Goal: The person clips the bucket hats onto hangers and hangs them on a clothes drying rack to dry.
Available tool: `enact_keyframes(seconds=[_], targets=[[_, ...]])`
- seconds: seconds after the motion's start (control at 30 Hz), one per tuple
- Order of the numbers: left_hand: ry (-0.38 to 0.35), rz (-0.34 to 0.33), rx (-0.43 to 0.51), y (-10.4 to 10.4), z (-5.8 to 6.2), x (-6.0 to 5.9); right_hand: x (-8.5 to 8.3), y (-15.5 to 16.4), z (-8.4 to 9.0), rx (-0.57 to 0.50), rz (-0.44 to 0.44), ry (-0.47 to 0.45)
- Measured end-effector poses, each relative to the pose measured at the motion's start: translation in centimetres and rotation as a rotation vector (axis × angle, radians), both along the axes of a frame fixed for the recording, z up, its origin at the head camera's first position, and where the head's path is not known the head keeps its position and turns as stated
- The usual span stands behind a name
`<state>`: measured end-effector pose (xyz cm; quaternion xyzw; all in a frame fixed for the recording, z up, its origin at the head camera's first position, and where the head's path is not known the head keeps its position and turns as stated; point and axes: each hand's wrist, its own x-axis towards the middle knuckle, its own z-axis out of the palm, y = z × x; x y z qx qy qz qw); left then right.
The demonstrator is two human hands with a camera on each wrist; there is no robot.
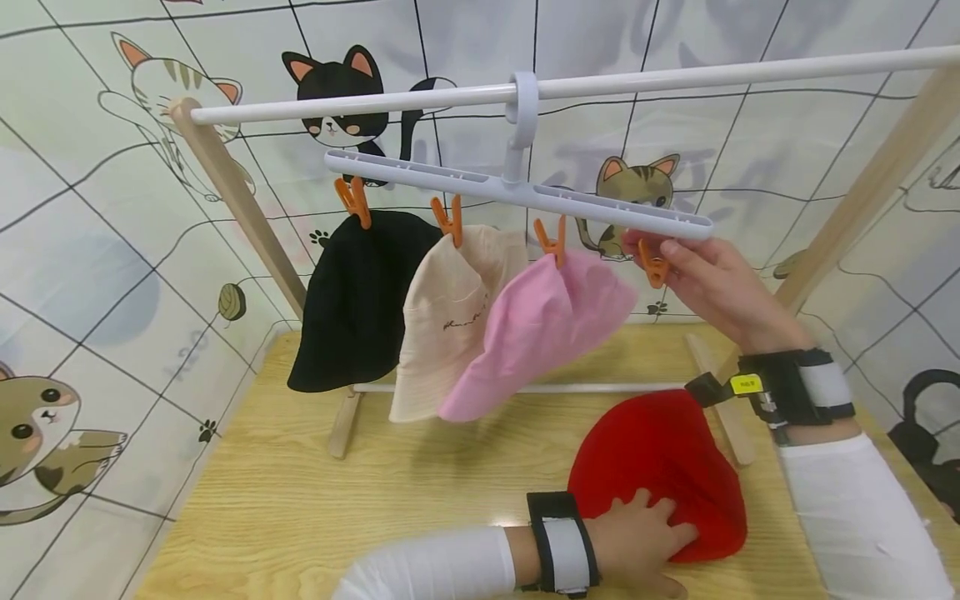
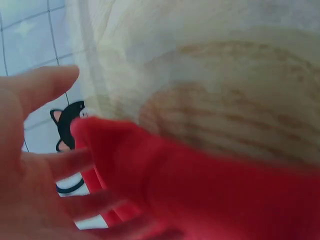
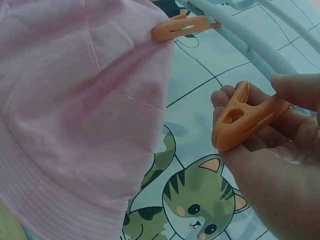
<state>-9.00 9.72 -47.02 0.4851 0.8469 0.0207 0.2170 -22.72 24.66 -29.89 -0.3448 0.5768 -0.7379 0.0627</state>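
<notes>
My right hand [image 1: 723, 283] is at the right end of the pale hanger [image 1: 450, 177], thumb and fingers around an orange clothespin [image 1: 655, 265]. In the right wrist view the thumb presses the upper end of this clothespin [image 3: 250, 122], with no cloth in it. My left hand [image 1: 637, 537] rests on a red hat [image 1: 648, 450] lying on the table, its fingers spread. The left wrist view shows the fingers against the red cloth [image 2: 165, 175], thumb apart. A black hat [image 1: 367, 300], a cream hat [image 1: 442, 325] and a pink hat [image 1: 540, 333] hang from other orange clothespins.
The hanger hooks over a white rod [image 1: 637, 86] between wooden posts [image 1: 232, 200]. A lower white bar [image 1: 600, 388] joins the stand's feet on the wooden table [image 1: 300, 517]. A cat-patterned sheet [image 1: 465, 50] forms the backdrop. A dark object [image 1: 918, 425] is at the far right.
</notes>
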Motion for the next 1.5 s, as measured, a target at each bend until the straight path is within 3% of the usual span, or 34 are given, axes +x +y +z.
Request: enact_keyframes(seconds=[0.2,0.47,0.7,0.93,1.2,1.37,1.5], targets=[[0.075,0.065,-0.008,-0.1,-0.2,0.6,0.2,-0.2,-0.1,0.002,-0.018,-0.012],[0.156,0.089,-0.02,-0.5,-0.6,0.3,0.5,-0.4,-0.1,-0.006,-0.016,-0.023],[0.155,0.113,-0.046,-0.9,-0.3,-0.4,0.6,-0.3,-0.2,-0.016,-0.013,-0.033],[0.226,0.154,-0.01,-1.8,0.3,-1.1,0.7,-0.5,-0.5,-0.014,-0.039,-0.065],[0.127,0.251,0.099,-3.2,2.5,-2.8,0.6,-0.5,-0.4,-0.052,-0.004,-0.052],[0.121,0.29,0.189,-3.9,4.5,-3.8,0.7,-0.5,-0.3,-0.047,-0.003,-0.063],[0.164,0.292,0.238,-4.1,6.2,-4.7,0.7,-0.6,-0.4,-0.057,0.016,-0.069]])
